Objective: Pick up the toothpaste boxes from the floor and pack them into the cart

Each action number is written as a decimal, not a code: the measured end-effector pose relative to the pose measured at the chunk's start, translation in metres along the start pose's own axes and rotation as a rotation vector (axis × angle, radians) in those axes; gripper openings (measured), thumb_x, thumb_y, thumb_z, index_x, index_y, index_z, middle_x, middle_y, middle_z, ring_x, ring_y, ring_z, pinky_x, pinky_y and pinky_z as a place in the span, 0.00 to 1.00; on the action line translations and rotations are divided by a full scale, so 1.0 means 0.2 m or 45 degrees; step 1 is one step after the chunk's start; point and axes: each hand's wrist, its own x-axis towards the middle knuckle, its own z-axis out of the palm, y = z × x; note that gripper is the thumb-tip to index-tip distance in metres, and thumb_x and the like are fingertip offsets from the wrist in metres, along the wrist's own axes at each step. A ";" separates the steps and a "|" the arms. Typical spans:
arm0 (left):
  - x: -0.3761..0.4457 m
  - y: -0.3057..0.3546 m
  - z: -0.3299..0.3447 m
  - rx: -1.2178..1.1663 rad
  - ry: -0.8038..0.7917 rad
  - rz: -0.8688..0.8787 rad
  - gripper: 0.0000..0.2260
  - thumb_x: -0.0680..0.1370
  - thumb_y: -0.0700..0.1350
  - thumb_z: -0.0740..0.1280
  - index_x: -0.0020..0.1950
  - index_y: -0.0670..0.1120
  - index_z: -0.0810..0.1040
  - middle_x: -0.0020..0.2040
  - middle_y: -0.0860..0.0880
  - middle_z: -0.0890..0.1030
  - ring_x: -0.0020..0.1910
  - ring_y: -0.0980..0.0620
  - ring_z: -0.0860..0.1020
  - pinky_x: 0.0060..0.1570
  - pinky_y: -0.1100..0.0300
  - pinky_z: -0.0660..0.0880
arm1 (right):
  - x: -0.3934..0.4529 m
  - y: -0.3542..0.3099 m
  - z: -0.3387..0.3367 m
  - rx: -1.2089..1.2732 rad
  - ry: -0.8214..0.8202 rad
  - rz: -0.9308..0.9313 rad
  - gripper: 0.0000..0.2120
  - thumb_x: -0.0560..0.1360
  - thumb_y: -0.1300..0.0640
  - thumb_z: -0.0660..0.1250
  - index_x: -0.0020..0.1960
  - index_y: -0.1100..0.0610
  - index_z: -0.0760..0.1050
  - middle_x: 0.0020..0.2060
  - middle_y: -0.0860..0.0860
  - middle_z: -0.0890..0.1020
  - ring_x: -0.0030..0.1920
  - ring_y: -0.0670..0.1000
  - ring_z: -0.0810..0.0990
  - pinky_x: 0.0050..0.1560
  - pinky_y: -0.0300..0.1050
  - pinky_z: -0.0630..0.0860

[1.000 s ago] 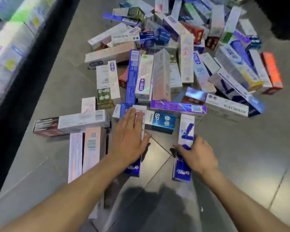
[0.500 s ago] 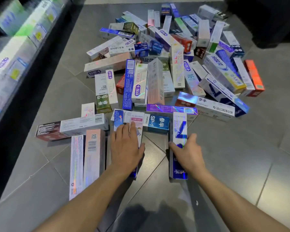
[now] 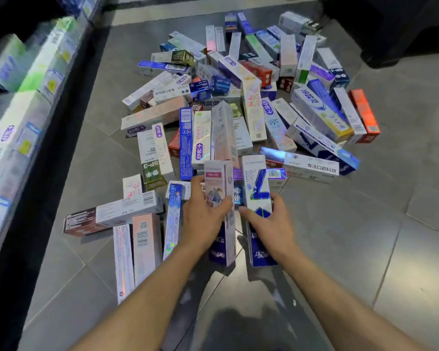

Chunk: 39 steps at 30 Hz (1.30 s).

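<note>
Boxes of toothpaste (image 3: 238, 102) lie heaped on the tiled floor (image 3: 365, 236). The left hand (image 3: 204, 217) grips a pink-topped box (image 3: 217, 183); the right hand (image 3: 269, 225) grips a blue-and-white box (image 3: 257, 181) beside it.

Single head-worn wide-angle view, no second camera to overlap with. Looks forward and steeply down at the grey tiled floor (image 3: 365, 249) from above. Both forearms enter from the bottom edge, hands (image 3: 205, 219) close to the lens at centre. Toothpaste boxes (image 3: 238, 110) spread from mid-frame to the top. Shelf (image 3: 23, 110) runs along the left edge, blurred. Edges bend from lens distortion.
</note>
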 end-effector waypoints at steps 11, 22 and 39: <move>-0.25 1.35 -0.47 -0.615 -0.303 -0.396 0.23 0.73 0.51 0.77 0.66 0.50 0.74 0.55 0.47 0.86 0.50 0.45 0.86 0.50 0.48 0.82 | -0.55 -1.29 -0.51 0.300 -0.146 0.095 0.25 0.69 0.56 0.80 0.62 0.50 0.74 0.52 0.49 0.87 0.51 0.54 0.87 0.57 0.61 0.81; -0.71 3.26 -1.07 -0.803 -0.410 -0.333 0.15 0.78 0.46 0.72 0.65 0.47 0.77 0.55 0.43 0.86 0.52 0.40 0.85 0.53 0.42 0.81 | -1.39 -3.00 -1.20 0.469 -0.038 0.027 0.27 0.70 0.52 0.79 0.64 0.51 0.71 0.52 0.53 0.86 0.52 0.58 0.86 0.58 0.65 0.80; -1.23 4.24 -1.30 -0.762 -0.887 0.034 0.14 0.78 0.47 0.71 0.63 0.46 0.77 0.50 0.45 0.87 0.46 0.44 0.86 0.43 0.52 0.83 | -2.27 -3.79 -1.58 0.678 0.442 -0.194 0.22 0.76 0.58 0.73 0.65 0.58 0.69 0.56 0.58 0.85 0.54 0.61 0.85 0.56 0.62 0.82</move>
